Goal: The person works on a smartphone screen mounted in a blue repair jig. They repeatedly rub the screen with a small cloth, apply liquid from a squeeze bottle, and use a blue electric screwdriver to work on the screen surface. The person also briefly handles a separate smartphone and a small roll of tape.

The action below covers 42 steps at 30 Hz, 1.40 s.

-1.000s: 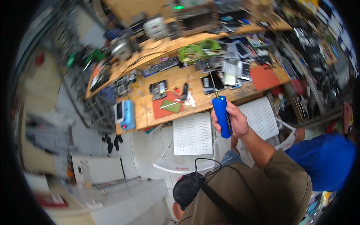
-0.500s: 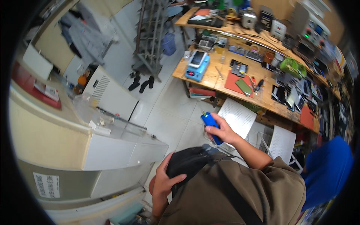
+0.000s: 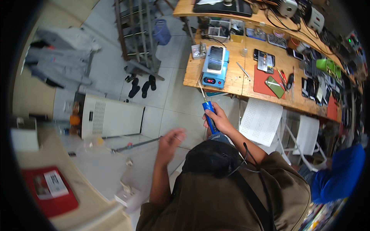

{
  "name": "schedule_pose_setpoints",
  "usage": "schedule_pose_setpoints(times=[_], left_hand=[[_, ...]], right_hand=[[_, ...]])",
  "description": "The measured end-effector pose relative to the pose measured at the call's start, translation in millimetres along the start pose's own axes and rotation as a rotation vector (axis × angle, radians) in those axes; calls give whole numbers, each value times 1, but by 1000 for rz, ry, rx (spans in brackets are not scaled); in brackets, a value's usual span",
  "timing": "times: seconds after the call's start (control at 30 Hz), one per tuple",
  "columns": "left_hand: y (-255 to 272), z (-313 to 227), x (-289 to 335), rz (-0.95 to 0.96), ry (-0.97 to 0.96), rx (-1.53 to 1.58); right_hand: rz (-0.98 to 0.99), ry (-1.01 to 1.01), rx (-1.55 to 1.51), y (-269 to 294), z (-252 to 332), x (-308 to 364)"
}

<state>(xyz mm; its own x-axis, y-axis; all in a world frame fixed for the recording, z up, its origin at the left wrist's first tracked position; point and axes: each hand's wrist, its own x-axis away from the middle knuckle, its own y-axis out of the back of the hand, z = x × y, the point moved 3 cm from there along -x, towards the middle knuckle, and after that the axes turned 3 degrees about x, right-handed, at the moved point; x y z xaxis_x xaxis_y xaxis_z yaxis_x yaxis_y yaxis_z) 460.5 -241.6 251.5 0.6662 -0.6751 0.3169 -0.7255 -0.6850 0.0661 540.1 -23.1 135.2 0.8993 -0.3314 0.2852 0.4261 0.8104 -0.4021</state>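
My right hand [image 3: 219,119] is closed around a blue handheld tool [image 3: 210,117] with a thin metal shaft at its far end. The shaft points away toward the front edge of the workbench, near a light blue heating plate [image 3: 216,78] with a red display. A phone [image 3: 215,59] lies on top of that plate. Over the floor to the left, my left hand [image 3: 169,145] is raised with loosely curled fingers, slightly blurred, and nothing shows in it. A black bag [image 3: 210,158] hangs against my front, its strap across my chest; neither hand touches it.
The wooden bench [image 3: 237,82] bears phones, screwdrivers and a red mat [image 3: 260,90] with a green phone-shaped piece. Two white perforated seats [image 3: 260,121] stand before it. A person in blue [image 3: 339,175] is at right. A metal rack [image 3: 137,42] and slippers [image 3: 145,88] are farther off.
My left hand has left the black bag and risen away from it. The right hand has carried the blue tool forward, nearer the bench, and the view has shifted closer to it.
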Motion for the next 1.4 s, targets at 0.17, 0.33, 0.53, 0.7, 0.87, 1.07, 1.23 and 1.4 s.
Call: schedule_pose_setpoints(times=[0.17, 0.33, 0.53, 0.7, 0.87, 1.07, 1.23, 1.4], left_hand=[[57, -33, -164, -38, -124, -145], [40, -45, -330, 255, -202, -318], [1, -43, -500, 663, -342, -417], [-70, -36, -576, 992, -643, -508], [-103, -24, -593, 1296, -737, -539], [-119, -4, -614, 1453, -788, -537], [-128, 7, -612, 1497, -721, -470], [-134, 14, -614, 1569, -651, -353]], right_hand=[[-96, 2, -204, 12, -3, -74], [-277, 88, -249, 14, -7, -129], [-591, 240, -394, -19, -21, -215], [-906, 370, -496, -51, -32, -283], [-962, 473, -642, -58, -20, -325], [-1052, 590, -652, -43, 0, -354], [-1148, 632, -740, -42, -2, -374], [-1233, 663, -746, -42, -2, -384]])
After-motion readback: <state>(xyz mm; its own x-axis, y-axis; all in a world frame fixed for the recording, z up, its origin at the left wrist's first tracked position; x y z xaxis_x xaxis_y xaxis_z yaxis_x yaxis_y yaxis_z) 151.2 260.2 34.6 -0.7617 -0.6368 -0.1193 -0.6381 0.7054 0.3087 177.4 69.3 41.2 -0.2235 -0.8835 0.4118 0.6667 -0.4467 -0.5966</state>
